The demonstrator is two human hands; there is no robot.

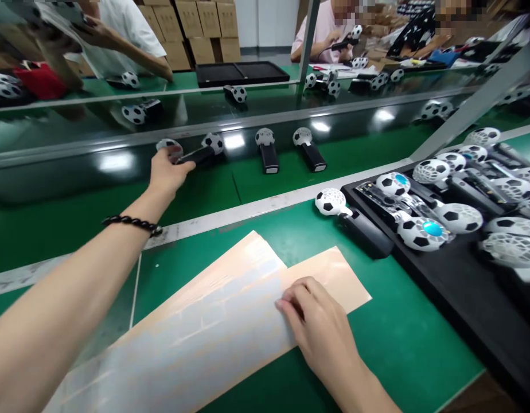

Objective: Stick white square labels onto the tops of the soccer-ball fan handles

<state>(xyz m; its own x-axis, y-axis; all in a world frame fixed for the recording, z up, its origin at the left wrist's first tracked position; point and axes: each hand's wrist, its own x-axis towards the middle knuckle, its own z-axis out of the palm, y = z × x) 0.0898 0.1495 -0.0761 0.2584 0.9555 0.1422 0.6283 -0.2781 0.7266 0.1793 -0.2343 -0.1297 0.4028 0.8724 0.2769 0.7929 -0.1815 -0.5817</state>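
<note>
My left hand (168, 172) reaches over the dark green conveyor belt. Its fingers curl round a football-patterned fan head (169, 148), and the thumb lies by the black handle of a handheld fan (212, 143); which fan the grip carries is hard to tell. Low in the middle, my right hand (323, 327) has thumb and forefinger pinched together at the label sheet (196, 338), a pale sheet with peach backing. Anything small between those fingertips is hidden. Under that sheet lie more peach sheets (334, 281).
Two handheld fans (269, 155) lie on the belt ahead. Another fan (363, 229) leans on the edge of a black tray (437, 304) holding several fans at right. A slanted metal post (475, 109) rises there. People work across the belt, near an empty black tray (243, 73).
</note>
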